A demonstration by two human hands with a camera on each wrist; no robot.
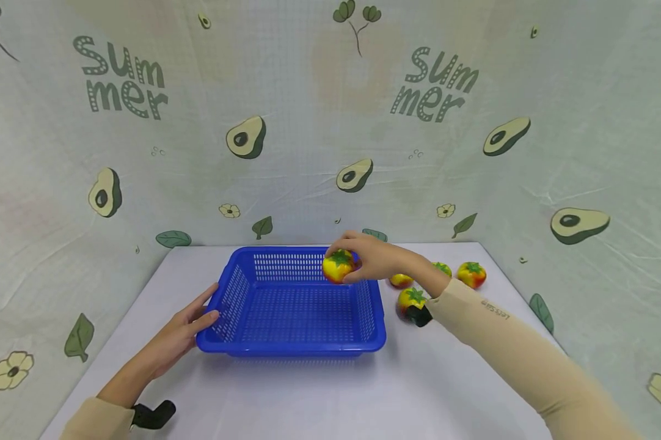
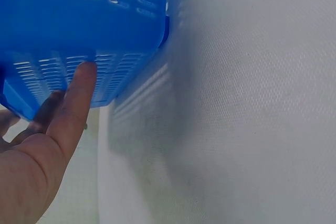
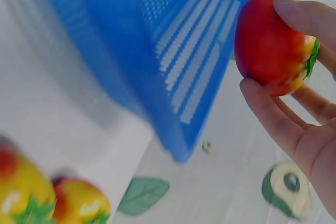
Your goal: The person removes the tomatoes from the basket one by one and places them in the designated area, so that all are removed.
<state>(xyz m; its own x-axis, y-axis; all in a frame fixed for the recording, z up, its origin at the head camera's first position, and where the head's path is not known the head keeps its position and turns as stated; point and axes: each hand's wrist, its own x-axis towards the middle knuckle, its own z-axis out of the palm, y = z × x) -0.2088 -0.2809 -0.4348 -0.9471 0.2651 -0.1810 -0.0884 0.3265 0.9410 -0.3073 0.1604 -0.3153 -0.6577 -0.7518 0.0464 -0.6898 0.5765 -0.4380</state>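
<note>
My right hand holds a persimmon-like fruit, yellow and red with a green leafy top, above the right back part of a blue plastic basket. In the right wrist view, thumb and fingers grip the fruit from both sides, beyond the basket's slotted wall. At the basket's left side, my left hand rests against the rim with thumb and forefinger stretched out. The left wrist view shows a straight finger overlapping the perforated wall. Inside the basket, only the bare lattice floor shows.
To the right of the basket are several similar fruits, including one near the right wrist and another farther right. A white table carries everything. Cloth printed with avocados hangs behind and along both sides.
</note>
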